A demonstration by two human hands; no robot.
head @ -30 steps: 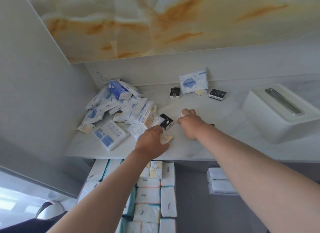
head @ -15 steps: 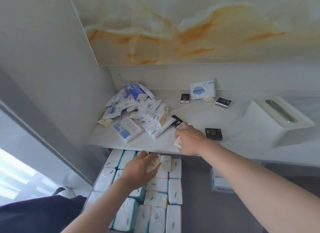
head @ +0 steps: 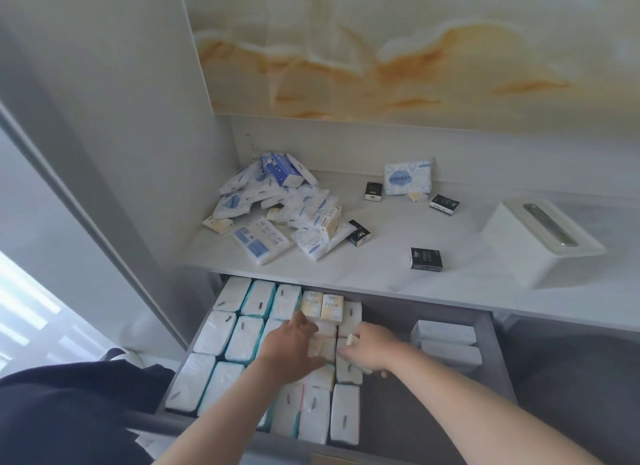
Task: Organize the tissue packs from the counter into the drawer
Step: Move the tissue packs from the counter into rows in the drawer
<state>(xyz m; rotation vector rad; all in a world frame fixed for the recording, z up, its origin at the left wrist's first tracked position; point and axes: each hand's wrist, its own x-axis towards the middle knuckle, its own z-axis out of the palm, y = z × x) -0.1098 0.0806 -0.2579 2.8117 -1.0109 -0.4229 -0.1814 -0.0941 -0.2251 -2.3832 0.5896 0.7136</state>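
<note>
The right hand [head: 367,353] pinched a small cream pack [head: 351,340] beside the flat-fingered left hand [head: 294,347], both low over the drawer [head: 398,416] and its filled rows, perhaps halfway done, a heap [head: 277,208] waiting on the counter [head: 381,281].

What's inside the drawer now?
In the drawer: white tissue packs at left, two cream Face packs at back, two white packs stacked at right. The left hand and the right hand, pinching a small cream pack, hide the middle.

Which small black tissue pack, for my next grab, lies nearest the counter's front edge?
The small black tissue pack lying alone beside the white tissue box; the other three sit farther back.
</note>
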